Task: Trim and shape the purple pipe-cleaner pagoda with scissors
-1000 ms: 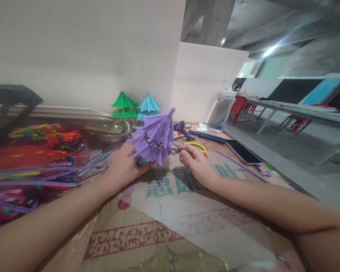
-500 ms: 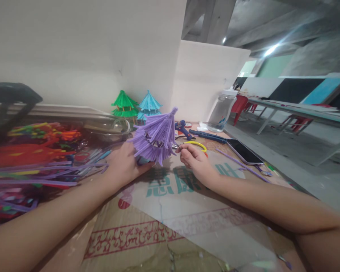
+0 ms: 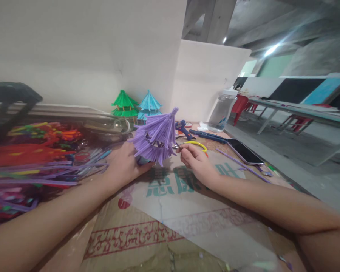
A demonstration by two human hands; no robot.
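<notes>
A purple pipe-cleaner pavilion (image 3: 157, 138) with a two-tiered roof is tilted to the right above the table. My left hand (image 3: 126, 162) grips it from the lower left, fingers partly hidden behind the roof. On the other side my right hand (image 3: 195, 160) is closed in a pinch on a thin dark tool, whose tip points toward the lower roof edge. What kind of tool it is I cannot make out. Behind stand a green pavilion (image 3: 124, 104) and a light blue pavilion (image 3: 149, 105) of the same build.
Bundles of coloured pipe cleaners (image 3: 45, 151) spread over the left side. Beyond the right hand lie a glue gun (image 3: 185, 130), dark blue pliers (image 3: 208, 136), yellow-handled scissors (image 3: 198, 144) and a phone (image 3: 245, 152). A clear plastic jar (image 3: 221, 111) stands near the table's right edge.
</notes>
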